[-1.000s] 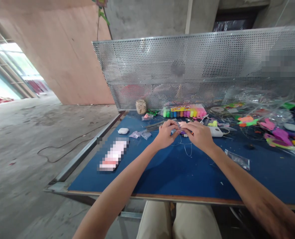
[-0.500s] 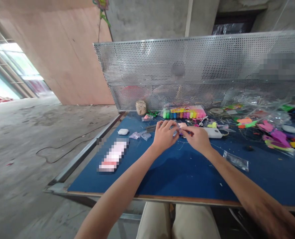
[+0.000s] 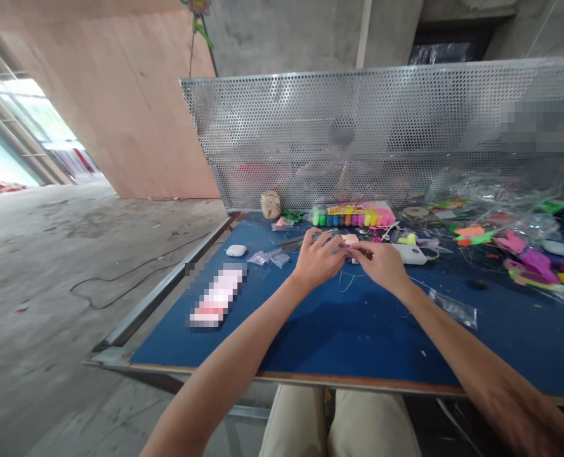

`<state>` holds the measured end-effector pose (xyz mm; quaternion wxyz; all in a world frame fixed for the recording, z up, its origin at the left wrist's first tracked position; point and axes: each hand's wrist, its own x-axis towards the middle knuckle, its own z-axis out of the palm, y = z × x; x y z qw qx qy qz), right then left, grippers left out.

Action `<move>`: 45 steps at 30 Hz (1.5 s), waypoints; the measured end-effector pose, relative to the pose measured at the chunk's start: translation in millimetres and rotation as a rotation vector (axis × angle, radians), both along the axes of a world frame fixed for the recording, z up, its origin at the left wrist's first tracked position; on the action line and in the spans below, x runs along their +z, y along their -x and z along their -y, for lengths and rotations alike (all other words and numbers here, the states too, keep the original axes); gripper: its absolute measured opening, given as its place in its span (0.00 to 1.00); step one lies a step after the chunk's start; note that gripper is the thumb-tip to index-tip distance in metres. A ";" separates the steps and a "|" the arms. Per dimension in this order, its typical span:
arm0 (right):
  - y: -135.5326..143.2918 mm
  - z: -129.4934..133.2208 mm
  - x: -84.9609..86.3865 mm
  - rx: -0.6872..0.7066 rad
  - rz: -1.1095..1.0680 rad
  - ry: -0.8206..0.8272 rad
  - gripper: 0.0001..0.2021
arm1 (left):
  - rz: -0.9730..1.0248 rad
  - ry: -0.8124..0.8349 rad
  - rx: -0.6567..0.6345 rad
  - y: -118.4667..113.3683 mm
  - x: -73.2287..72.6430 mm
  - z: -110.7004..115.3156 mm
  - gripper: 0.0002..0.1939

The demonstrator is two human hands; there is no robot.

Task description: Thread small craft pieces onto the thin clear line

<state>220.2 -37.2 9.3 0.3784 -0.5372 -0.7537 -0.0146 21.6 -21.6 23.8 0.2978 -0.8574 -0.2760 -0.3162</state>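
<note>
Over the blue tabletop [image 3: 320,336], my left hand [image 3: 320,255] and my right hand [image 3: 377,261] meet at the fingertips. Both are closed in a pinch around something small and purplish, mostly hidden by the fingers. A thin clear thread loop hangs below the fingertips. Just behind the hands lies a pale pink piece [image 3: 350,239]. To the right of my right hand is a white device [image 3: 409,254] with a cord. Dark thin rods [image 3: 291,244] lie by my left hand.
Small plastic bags [image 3: 259,257], a white case [image 3: 236,251] and a blurred phone-like item [image 3: 219,297] lie left. Behind are a pack of colored clay [image 3: 353,216] and a perforated metal panel [image 3: 282,139]. Colorful pieces [image 3: 531,261] and a clear packet [image 3: 453,308] lie right.
The fingers of my left hand have shifted slightly right and lie closer against those of my right hand. The thread loop below them shows more clearly.
</note>
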 end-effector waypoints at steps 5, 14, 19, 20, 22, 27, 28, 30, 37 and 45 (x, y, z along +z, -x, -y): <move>3.3 3.1 -0.9 -0.062 0.062 -0.090 0.11 | 0.076 0.057 0.036 -3.9 -1.4 4.0 0.09; 2.5 0.2 -6.9 -0.085 0.159 -0.154 0.11 | 0.141 0.206 0.021 -3.9 -5.5 2.0 0.09; 0.1 1.4 -9.3 -0.052 0.169 -0.233 0.11 | 0.262 0.398 0.024 -3.5 -3.5 -0.6 0.10; -0.2 2.1 -8.8 -0.046 0.178 -0.247 0.11 | 0.281 0.441 0.010 -2.5 -2.2 -2.0 0.10; -0.4 3.9 -6.8 -0.032 0.200 -0.268 0.12 | 0.306 0.512 -0.039 0.4 1.5 -5.0 0.10; 2.6 8.4 0.2 -0.003 0.240 -0.310 0.12 | 0.231 0.599 -0.191 9.6 10.0 -9.5 0.09; 3.3 9.0 1.1 -0.001 0.235 -0.316 0.12 | 0.213 0.608 -0.202 10.6 10.1 -9.6 0.09; 4.4 9.9 2.1 -0.003 0.185 -0.303 0.12 | 0.202 0.602 -0.193 11.6 8.2 -9.8 0.10; 3.3 9.2 2.2 0.111 -0.069 -0.056 0.10 | 0.168 0.355 -0.175 12.1 -1.4 -13.6 0.13; 2.5 9.5 4.7 0.104 -0.075 -0.162 0.12 | 0.222 0.400 -0.183 9.9 1.8 -6.1 0.13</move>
